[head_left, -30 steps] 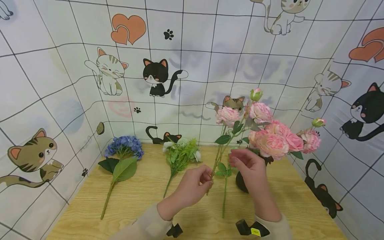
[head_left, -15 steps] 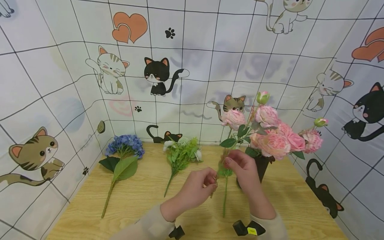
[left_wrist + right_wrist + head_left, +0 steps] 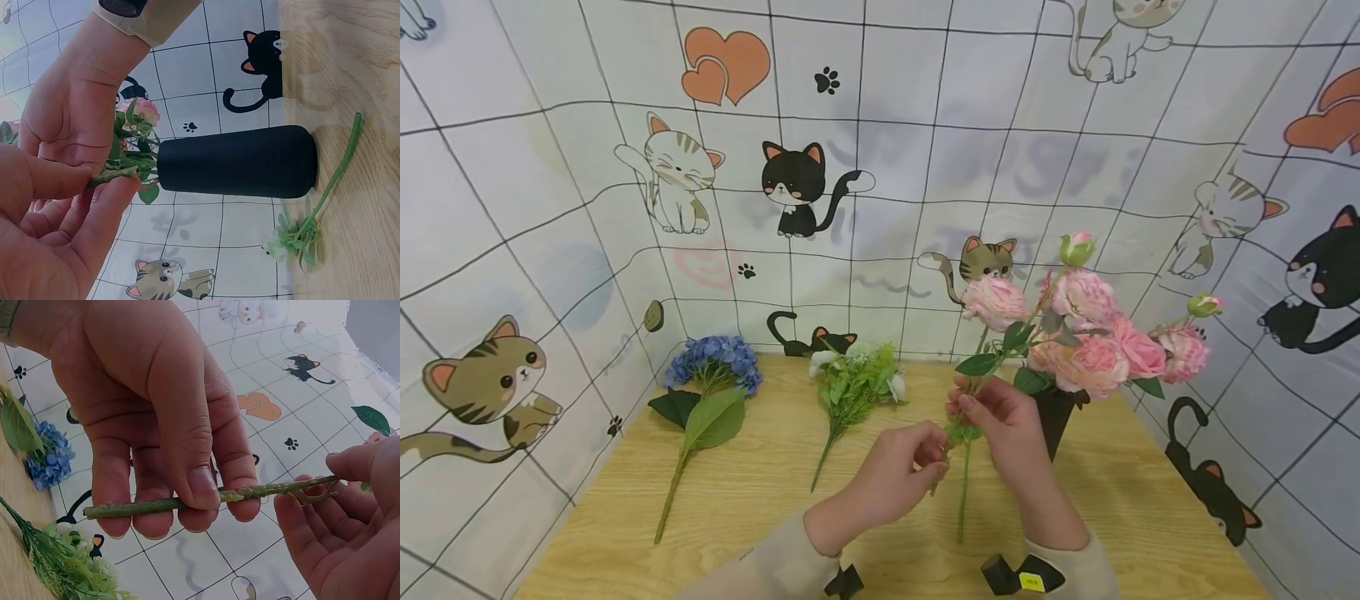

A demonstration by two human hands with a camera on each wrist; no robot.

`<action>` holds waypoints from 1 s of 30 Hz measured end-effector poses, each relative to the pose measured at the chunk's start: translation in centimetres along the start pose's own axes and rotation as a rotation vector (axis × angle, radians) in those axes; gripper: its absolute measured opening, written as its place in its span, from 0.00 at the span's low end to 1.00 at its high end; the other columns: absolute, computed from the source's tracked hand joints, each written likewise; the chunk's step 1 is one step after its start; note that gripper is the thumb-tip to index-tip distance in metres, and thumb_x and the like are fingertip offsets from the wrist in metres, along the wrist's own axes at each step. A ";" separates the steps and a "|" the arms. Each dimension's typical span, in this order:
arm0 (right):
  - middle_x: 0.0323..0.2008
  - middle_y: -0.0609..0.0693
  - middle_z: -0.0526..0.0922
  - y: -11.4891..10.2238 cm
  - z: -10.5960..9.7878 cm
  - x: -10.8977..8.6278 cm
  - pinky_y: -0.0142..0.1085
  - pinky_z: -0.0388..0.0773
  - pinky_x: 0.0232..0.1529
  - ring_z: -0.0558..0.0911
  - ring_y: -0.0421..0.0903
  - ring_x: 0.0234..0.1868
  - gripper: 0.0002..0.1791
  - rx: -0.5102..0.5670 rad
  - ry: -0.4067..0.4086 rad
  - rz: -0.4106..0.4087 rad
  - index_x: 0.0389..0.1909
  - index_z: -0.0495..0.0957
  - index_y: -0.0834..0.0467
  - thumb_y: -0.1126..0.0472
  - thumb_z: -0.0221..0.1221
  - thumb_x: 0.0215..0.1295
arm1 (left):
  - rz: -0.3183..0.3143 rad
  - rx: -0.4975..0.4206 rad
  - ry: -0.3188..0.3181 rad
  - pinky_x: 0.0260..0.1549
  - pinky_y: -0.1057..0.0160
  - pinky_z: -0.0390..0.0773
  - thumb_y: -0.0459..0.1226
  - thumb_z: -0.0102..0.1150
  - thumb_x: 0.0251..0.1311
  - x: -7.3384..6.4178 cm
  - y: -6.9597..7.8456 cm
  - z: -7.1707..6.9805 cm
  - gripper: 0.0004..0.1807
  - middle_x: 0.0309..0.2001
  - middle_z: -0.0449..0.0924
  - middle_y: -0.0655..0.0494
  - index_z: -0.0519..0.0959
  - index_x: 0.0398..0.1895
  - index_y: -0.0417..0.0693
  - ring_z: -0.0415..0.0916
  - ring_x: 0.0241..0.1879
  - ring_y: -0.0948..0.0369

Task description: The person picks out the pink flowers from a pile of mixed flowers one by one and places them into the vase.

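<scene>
Both hands hold one artificial pink peony spray (image 3: pixel 995 302), which leans up and right with its blooms above the hands. My left hand (image 3: pixel 898 467) pinches the lower stem (image 3: pixel 150 506) between thumb and fingers, near its cut end. Higher up, my right hand (image 3: pixel 1011 429) pinches the same stem; it appears at lower right in the right wrist view. Behind the right hand stands a black vase (image 3: pixel 237 162) bearing pink peonies (image 3: pixel 1093 367), partly overlapped by the held spray. A small green-white flower sprig (image 3: pixel 337 159) lies on the table in front of the vase, its top hidden behind the hands in the head view.
On the wooden table (image 3: pixel 760 533), a blue hydrangea (image 3: pixel 711 367) with large leaves lies at the left. A leafy green bunch with white flowers (image 3: pixel 853 392) lies left of the hands. Cat-printed cloth (image 3: pixel 895 167) hangs behind and at both sides.
The right hand has moved left and closed on the held stem above the left hand. The peony spray has shifted rightward and slightly down, and the left hand moved slightly right.
</scene>
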State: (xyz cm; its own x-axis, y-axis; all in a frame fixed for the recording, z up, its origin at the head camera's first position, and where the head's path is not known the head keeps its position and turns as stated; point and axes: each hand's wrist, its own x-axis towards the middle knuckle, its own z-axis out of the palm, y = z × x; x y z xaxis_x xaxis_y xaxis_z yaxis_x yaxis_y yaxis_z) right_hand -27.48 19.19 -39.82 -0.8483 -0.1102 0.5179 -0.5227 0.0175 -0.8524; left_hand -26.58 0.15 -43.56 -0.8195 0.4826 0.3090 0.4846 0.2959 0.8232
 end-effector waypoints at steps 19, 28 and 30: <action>0.36 0.42 0.92 -0.8 0.3 -0.4 0.31 0.88 0.41 0.91 0.38 0.36 0.05 -0.073 0.084 0.008 0.42 0.82 0.75 0.75 0.63 0.71 | 0.033 -0.004 -0.066 0.34 0.72 0.83 0.32 0.61 0.75 0.1 -0.4 -0.2 0.06 0.36 0.83 0.62 0.80 0.49 0.51 0.80 0.34 0.76; 0.33 0.41 0.92 -0.9 -0.2 -0.2 0.29 0.86 0.39 0.91 0.37 0.38 0.05 -0.044 0.048 -0.086 0.30 0.82 0.72 0.81 0.64 0.65 | 0.035 -0.006 -0.103 0.36 0.72 0.83 0.32 0.60 0.76 0.1 -0.3 -0.3 0.06 0.38 0.83 0.60 0.80 0.51 0.50 0.80 0.36 0.75; 0.33 0.41 0.92 -0.9 -0.3 -0.2 0.28 0.86 0.39 0.91 0.37 0.38 0.06 -0.035 0.039 -0.113 0.30 0.82 0.71 0.82 0.64 0.64 | 0.036 -0.007 -0.107 0.36 0.73 0.83 0.32 0.60 0.76 0.1 -0.2 -0.4 0.07 0.38 0.84 0.59 0.81 0.51 0.50 0.80 0.36 0.75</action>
State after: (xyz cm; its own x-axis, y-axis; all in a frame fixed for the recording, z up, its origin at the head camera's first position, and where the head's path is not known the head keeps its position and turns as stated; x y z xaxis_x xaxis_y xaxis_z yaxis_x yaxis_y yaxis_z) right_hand -26.90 19.49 -39.13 -0.7859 -0.0746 0.6139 -0.6175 0.0421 -0.7854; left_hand -26.89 -0.14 -43.52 -0.7643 0.5781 0.2858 0.5104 0.2714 0.8160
